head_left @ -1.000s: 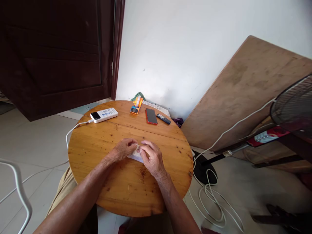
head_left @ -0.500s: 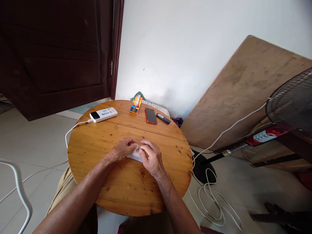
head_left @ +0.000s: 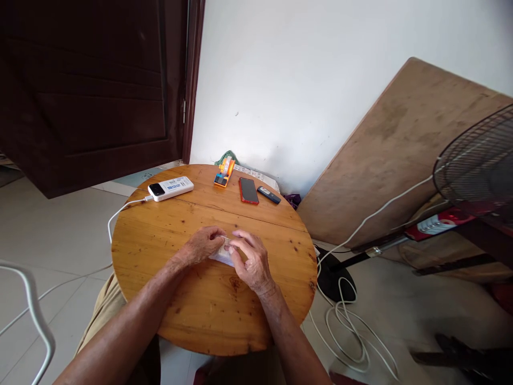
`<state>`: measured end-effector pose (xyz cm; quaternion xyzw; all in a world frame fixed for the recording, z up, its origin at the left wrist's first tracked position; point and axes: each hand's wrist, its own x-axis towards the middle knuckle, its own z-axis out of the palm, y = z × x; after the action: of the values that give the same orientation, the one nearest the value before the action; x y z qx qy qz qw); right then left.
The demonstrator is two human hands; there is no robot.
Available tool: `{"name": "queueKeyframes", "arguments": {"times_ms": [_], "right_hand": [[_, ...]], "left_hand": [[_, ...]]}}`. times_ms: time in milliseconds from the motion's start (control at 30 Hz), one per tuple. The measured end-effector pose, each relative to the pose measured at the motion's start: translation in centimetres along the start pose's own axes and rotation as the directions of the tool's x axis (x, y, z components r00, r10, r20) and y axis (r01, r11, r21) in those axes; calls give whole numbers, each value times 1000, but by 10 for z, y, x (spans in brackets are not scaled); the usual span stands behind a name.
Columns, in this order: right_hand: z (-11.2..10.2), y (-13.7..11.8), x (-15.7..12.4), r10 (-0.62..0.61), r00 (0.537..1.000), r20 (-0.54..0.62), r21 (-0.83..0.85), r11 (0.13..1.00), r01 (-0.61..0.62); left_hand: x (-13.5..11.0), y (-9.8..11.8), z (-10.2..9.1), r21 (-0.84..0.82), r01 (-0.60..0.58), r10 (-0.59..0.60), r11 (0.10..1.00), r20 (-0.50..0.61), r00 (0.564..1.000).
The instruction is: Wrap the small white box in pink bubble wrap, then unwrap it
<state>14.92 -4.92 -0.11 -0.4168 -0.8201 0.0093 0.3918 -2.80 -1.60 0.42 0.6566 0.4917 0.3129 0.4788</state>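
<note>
A small, flat, whitish packet (head_left: 222, 256) with a faint bluish lower edge lies low over the round wooden table (head_left: 192, 315), between my hands. My left hand (head_left: 203, 245) is curled over its upper left end, thumb on top and fingertips mostly out of sight. From the right, my right hand (head_left: 251, 262) pinches at the packet's other end with thumb and index finger. Its other fingers are bent and slightly raised. What kind of packet it is cannot be made out, as the fingers cover much of it.
Toward the table's far side are a white power bank (head_left: 171, 189) with a cable, an orange tape dispenser (head_left: 224, 172), a red-edged phone (head_left: 249, 191) and a dark handheld device (head_left: 269, 195). A standing fan (head_left: 476, 160) and coiled white cable (head_left: 352, 342) are at right.
My right fingers have shifted very slightly on the packet, and the fan head has turned a little. The left hand and the things on the table stay as they were.
</note>
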Motion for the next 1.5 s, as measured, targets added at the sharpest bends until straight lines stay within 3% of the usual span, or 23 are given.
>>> {"name": "queueKeyframes", "arguments": {"times_ms": [233,533,1000,1500], "right_hand": [[-1,-2,1,-84,996,27,-56,995,86],[0,-4,0,-84,996,41,-55,995,86],[-5,9,0,122,989,-78,95,989,-115],[-4,10,-2,163,986,43,131,977,-168]], "left_hand": [[0,-1,1,-10,0,0,1000,-1,1000],[1,-3,2,-7,-10,10,1000,-32,999],[2,-3,2,62,9,-3,998,-92,996],[2,-4,2,76,27,-20,997,-96,995]]}}
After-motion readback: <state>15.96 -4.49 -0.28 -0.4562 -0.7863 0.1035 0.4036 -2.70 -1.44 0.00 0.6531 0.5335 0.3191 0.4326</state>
